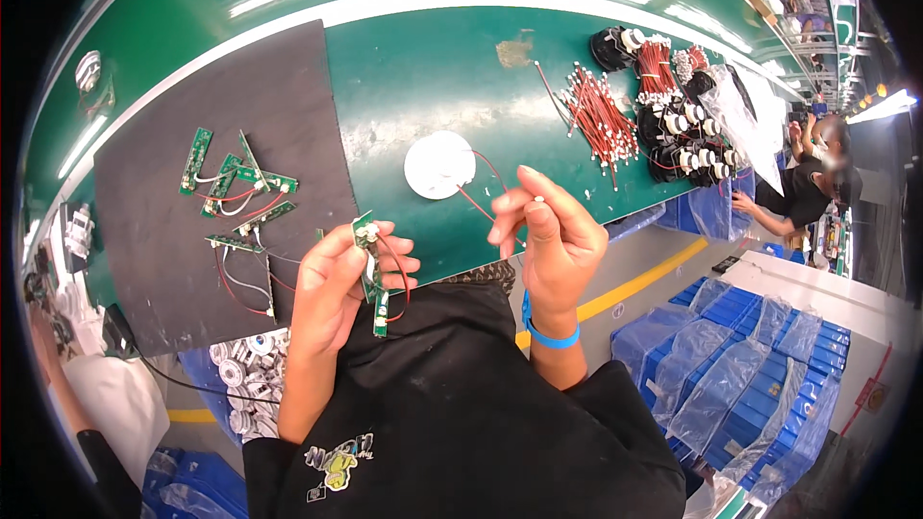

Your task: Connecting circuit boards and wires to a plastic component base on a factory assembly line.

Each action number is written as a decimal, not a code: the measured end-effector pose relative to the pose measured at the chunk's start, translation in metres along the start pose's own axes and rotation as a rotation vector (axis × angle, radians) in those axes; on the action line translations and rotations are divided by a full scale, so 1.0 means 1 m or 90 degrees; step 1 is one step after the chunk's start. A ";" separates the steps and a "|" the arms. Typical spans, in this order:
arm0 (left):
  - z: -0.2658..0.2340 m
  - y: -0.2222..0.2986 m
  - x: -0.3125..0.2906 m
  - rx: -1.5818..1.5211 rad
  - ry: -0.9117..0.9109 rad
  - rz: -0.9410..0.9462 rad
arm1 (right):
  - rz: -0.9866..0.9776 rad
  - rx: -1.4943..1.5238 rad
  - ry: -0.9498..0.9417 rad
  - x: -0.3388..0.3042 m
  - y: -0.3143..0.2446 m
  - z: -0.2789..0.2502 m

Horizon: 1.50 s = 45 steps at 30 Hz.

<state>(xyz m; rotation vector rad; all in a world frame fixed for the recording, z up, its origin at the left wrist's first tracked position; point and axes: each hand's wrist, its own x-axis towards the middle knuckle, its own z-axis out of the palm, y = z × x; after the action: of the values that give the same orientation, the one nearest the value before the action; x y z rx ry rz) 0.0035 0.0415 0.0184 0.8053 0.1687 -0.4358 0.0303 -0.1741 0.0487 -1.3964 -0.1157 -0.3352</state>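
Observation:
Between the thumb and fingers of my left hand [332,279] is a pair of narrow green circuit boards [381,312], joined by red and white wires. My right hand [567,245] is raised to the right, thumb and fingertips closed on a small white connector [538,199]. Thin red wire [478,204] runs from my right fingers to a round white part [439,173], which lies on the green tabletop just beyond my hands. The two hands are apart, with the boards and connector not touching.
More wired boards [223,178] lie on a black mat [144,259] at left. Red wire bundles [601,120] and black-and-white round parts [673,125] crowd the right. White parts [252,380] fill a bin below the mat. Blue crates [731,375] stand lower right; a co-worker [808,187] is beyond.

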 end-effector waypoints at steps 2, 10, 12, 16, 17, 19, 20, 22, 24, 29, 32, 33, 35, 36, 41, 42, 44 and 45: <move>0.006 0.001 0.000 0.022 0.014 -0.009 | 0.089 0.082 -0.021 0.000 -0.002 0.003; 0.017 0.000 0.006 -0.008 -0.035 -0.026 | -0.004 -0.265 -0.121 -0.004 -0.002 0.005; 0.018 -0.002 0.007 0.005 -0.027 -0.028 | -0.059 -0.328 -0.154 -0.003 -0.007 0.015; 0.017 -0.007 0.006 0.015 -0.008 -0.028 | -0.116 -0.385 -0.230 -0.007 -0.008 0.025; 0.017 -0.008 0.006 0.023 -0.001 -0.029 | -0.108 -0.390 -0.245 -0.007 -0.009 0.026; 0.016 -0.009 0.006 0.024 0.007 -0.030 | -0.139 -0.395 -0.257 -0.008 -0.002 0.023; 0.017 -0.010 0.006 0.024 0.011 -0.032 | -0.173 -0.403 -0.265 -0.007 0.001 0.021; 0.018 -0.012 0.006 0.034 0.011 -0.029 | -0.206 -0.436 -0.263 -0.007 0.002 0.018; 0.019 -0.014 0.005 0.045 0.015 -0.025 | -0.239 -0.465 -0.262 -0.005 0.003 0.018; 0.019 -0.014 0.004 0.096 0.013 -0.024 | -0.348 -0.588 -0.297 -0.002 0.002 0.017; 0.022 -0.012 0.002 0.111 0.026 -0.033 | -0.384 -0.619 -0.310 -0.002 0.004 0.016; 0.022 -0.011 0.002 0.111 0.026 -0.033 | -0.384 -0.619 -0.310 -0.002 0.004 0.016; 0.021 -0.010 0.002 0.146 0.028 -0.041 | -0.385 -0.638 -0.331 -0.002 0.004 0.015; 0.021 -0.009 0.002 0.145 0.028 -0.041 | -0.385 -0.639 -0.331 -0.002 0.004 0.014; 0.019 0.000 0.002 0.195 0.018 -0.081 | -0.399 -0.643 -0.367 0.000 0.003 0.014; 0.018 0.002 0.003 0.195 0.018 -0.082 | -0.398 -0.642 -0.368 0.000 0.002 0.015; 0.015 0.004 0.003 0.218 0.017 -0.098 | -0.377 -0.626 -0.368 0.001 -0.001 0.017; 0.015 0.006 0.004 0.218 0.018 -0.100 | -0.375 -0.625 -0.368 0.001 -0.001 0.016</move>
<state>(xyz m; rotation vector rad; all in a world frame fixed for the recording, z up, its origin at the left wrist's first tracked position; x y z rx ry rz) 0.0092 0.0337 0.0314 1.1391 0.1860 -0.6113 0.0328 -0.1582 0.0523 -2.4020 -0.9533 -0.4922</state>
